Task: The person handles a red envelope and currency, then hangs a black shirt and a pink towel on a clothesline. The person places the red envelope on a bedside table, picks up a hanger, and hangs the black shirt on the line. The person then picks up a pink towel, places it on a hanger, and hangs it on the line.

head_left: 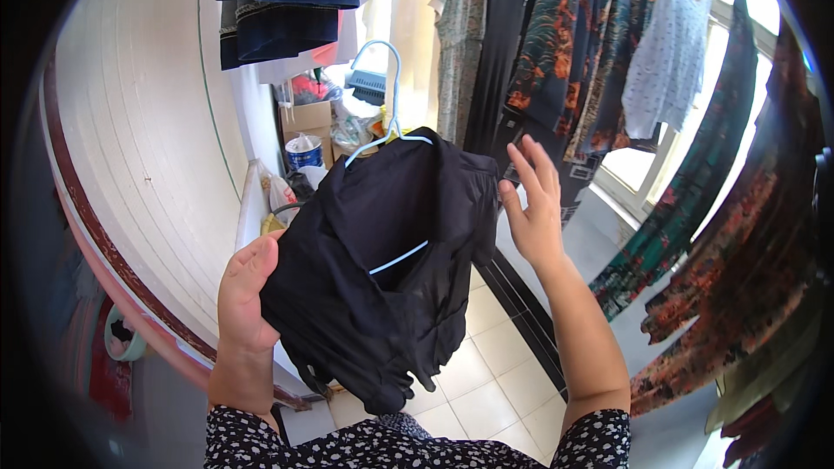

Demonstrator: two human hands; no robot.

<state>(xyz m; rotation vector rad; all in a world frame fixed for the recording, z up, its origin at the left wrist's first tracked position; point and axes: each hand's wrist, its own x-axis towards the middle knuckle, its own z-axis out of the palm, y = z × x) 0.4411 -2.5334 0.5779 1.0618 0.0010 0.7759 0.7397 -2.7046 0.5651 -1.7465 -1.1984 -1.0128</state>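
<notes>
A black shirt (365, 234) is spread on a light blue clothes hanger (396, 87) in front of me. The hanger's hook sticks up above the neckline, and its lower bar shows through the open front. My left hand (248, 287) grips the shirt's left side, thumb in sight and the other fingers hidden by the cloth. Just off the right shoulder, my right hand (534, 204) is open, its fingers spread and holding nothing. The shirt's lower part hangs in loose folds toward my body.
Jeans (295, 0) hang at the upper left. Patterned garments (565, 43) hang at the back, and a green floral cloth (695, 191) is to the right. Boxes, bags and a blue-and-white bucket (303, 152) stand behind the shirt. Pale tiles (504, 347) cover the floor.
</notes>
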